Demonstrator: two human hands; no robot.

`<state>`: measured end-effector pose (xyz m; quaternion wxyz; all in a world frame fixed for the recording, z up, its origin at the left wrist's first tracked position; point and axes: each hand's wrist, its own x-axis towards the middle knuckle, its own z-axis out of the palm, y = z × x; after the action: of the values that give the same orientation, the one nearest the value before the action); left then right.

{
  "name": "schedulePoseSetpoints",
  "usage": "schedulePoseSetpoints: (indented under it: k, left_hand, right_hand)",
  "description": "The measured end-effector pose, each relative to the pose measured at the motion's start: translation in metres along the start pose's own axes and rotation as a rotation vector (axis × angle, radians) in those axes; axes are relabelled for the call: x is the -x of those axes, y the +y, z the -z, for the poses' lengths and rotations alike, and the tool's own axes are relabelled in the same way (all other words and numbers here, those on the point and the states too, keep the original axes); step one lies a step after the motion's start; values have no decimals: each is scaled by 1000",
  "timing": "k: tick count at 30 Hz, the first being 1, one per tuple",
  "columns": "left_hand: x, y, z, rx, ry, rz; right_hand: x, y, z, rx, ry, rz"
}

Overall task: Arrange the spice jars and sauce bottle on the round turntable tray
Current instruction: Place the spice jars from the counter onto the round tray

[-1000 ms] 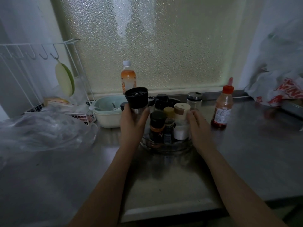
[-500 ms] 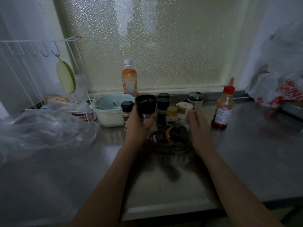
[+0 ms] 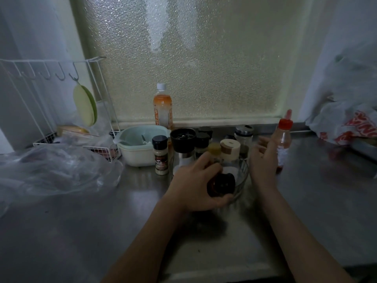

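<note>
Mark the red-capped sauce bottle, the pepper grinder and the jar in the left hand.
sauce bottle [image 3: 283,137]: head view, on its clear upper body below the red cap.
pepper grinder [image 3: 183,139]: head view, on its black top section.
jar [image 3: 221,183]: head view, on its dark lid, gripped by the left hand [image 3: 193,186].

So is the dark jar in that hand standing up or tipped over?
Tipped over. The dark jar lies sideways in the left hand, its black cap facing the camera.
</note>
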<state>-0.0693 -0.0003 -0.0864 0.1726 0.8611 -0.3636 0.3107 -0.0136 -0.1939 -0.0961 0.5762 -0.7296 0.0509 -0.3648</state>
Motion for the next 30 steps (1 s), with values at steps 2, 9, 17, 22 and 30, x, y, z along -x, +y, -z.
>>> schedulePoseSetpoints:
  k: [2,9,17,22,30]
  left_hand:
    - [0,-3,0,-18,-60,14]
    - [1,-9,4,109,284,224]
    - [0,-23,-7,-55,354,372]
    - [2,-28,-8,-23,359,308]
    - [5,-38,6,316,818,771]
  right_hand:
    - [-12,0,-3,-3,-23,23]
    - [-32,20,-20,157,-335,73]
    - [-48,26,-31,124,-789,78]
    - [-57,20,-40,57,-930,99]
    - [-66,15,-51,131,-1018,77]
